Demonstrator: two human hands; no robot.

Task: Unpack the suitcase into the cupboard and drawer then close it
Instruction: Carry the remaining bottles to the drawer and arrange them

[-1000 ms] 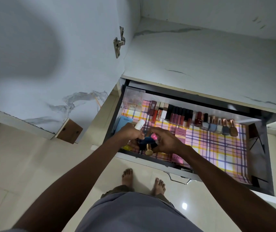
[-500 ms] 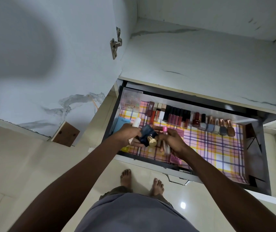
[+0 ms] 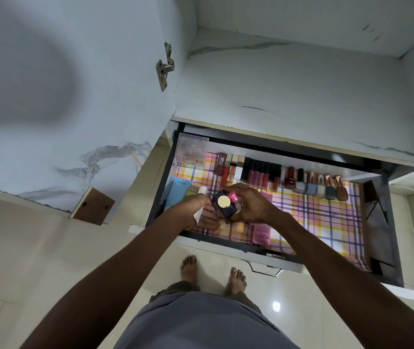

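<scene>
over the open drawer [image 3: 387, 222], the right hand [image 3: 251, 205] curls its fingers round a dark bottle with a gold cap [image 3: 224, 205] and a small pink-capped bottle [image 3: 233, 197]. the left hand [image 3: 196, 210] holds a white tube [image 3: 201, 197], fingers half extended beneath the bottles.

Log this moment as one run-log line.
stage: unpacking into open drawer | right hand: grips dark blue gold-capped bottle | left hand: holds white tube | drawer: not closed

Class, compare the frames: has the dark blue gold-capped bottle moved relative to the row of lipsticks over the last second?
Yes. The dark blue gold-capped bottle has risen from near the drawer's front edge toward the row of lipsticks, gripped by the right hand.
</scene>
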